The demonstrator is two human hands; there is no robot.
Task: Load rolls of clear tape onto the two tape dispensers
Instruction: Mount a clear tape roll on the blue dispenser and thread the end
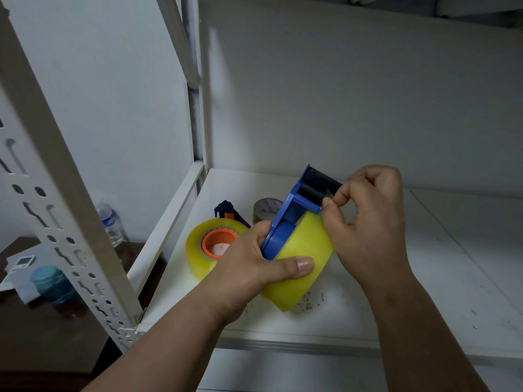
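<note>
The left hand [254, 261] clamps the stiff, slick tape roll [302, 261] inside the blue dispenser [285, 222]; the right hand [368, 222] pinches the flimsy, sticky tape end (likely clingy) near the roller.

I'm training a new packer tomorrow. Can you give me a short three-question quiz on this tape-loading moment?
1. True or false: the blue dispenser in the hands already carries a tape roll.
2. Which hand pinches the loose tape end by the black roller? A) left hand B) right hand
3. Fill in: the spare tape roll on the shelf has an ______ core.

Key: 1. True. 2. B: the right hand pinches it, while the left hand has its grip on the dispenser and roll. 3. Orange.
</note>
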